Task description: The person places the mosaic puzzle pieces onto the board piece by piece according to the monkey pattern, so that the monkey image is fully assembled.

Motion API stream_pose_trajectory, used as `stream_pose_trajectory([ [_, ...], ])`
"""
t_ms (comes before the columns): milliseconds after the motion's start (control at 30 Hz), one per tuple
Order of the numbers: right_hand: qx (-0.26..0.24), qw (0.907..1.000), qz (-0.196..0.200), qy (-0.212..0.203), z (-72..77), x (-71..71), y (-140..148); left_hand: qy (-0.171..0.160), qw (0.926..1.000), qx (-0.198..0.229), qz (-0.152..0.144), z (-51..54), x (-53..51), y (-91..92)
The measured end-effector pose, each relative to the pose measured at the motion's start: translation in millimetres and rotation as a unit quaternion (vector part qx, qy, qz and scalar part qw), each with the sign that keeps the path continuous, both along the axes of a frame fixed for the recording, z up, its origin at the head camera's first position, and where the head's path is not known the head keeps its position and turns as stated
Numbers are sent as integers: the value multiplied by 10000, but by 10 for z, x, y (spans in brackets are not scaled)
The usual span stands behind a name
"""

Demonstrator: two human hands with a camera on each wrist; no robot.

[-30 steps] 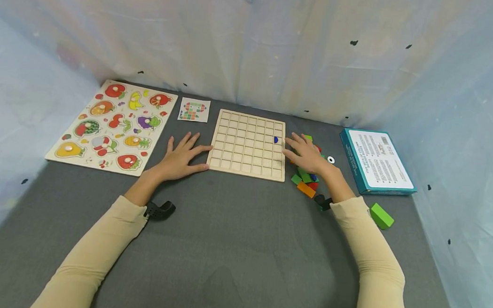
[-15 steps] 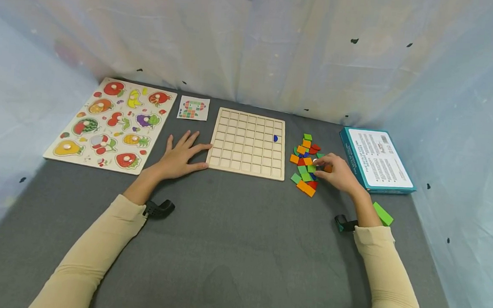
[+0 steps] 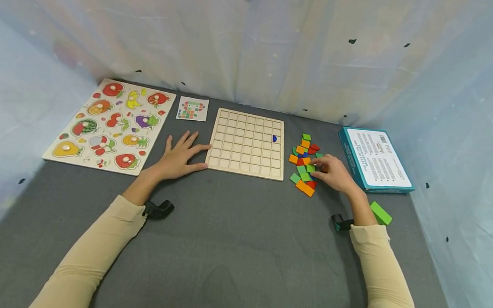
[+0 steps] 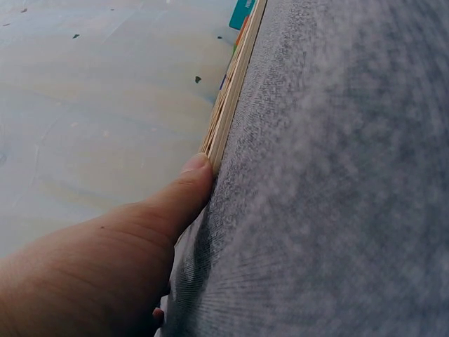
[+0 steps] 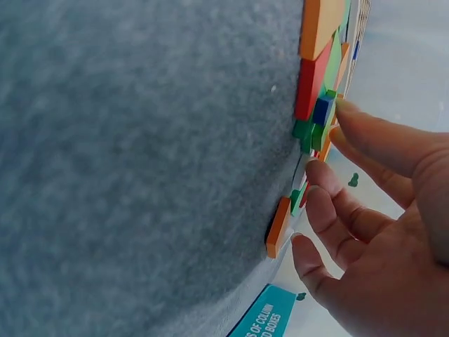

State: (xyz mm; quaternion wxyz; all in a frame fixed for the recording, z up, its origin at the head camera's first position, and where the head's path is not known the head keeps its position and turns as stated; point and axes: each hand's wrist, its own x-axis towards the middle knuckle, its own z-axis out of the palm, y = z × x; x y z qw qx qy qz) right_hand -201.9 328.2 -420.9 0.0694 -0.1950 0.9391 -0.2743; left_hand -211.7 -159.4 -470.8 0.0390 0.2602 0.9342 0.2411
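Note:
A wooden grid board [image 3: 247,144] lies flat, with one dark blue piece [image 3: 274,139] in a cell near its right side. My left hand [image 3: 176,161] rests spread on the table, thumb and index finger touching the board's left edge; its thumb meets the board edge [image 4: 231,105] in the left wrist view. Right of the board is a loose pile of coloured pieces [image 3: 305,188]. My right hand [image 3: 334,173] is at the pile's right side, thumb and index apart. In the right wrist view, its thumb reaches beside a blue piece [image 5: 323,110], other fingers bent loosely.
A fruit puzzle board [image 3: 116,127] lies at the left, with a small pattern card [image 3: 192,109] beside it. At the right are a teal box [image 3: 377,159] and a green block [image 3: 381,213]. A curtain [image 3: 253,46] hangs behind the table.
My right hand has left the board's right edge and moved right to the far side of the pile, uncovering pieces. My left hand has stayed in place.

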Motion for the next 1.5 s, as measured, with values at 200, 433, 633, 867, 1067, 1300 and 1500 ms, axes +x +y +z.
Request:
stream_pose_trajectory([
  [200, 149, 9997, -77, -187, -20, -36, -13, -15, 10000, -23, 11, -1, -3, 4],
  [433, 83, 9993, -219, -289, -15, -12, -8, -22, 10000, 3, 25, 1, -6, 8],
  [633, 21, 9988, -322, -380, -29, -9, 1, -33, 10000, 10, 51, 9, 10, 11],
  [867, -60, 9988, -323, -368, -35, -2, 8, -65, 10000, 3, 14, 8, 6, 9],
  [1067, -225, 9988, -310, -290, -37, 20, 27, -59, 10000, 9, 15, 10, -4, 12],
  [1300, -327, 9981, -425, -298, -59, 46, 63, -44, 10000, -12, 15, 9, -3, 9],
  [1500, -363, 9976, -473, -352, -73, 39, 102, -23, 10000, -8, 36, 18, 0, 12],
])
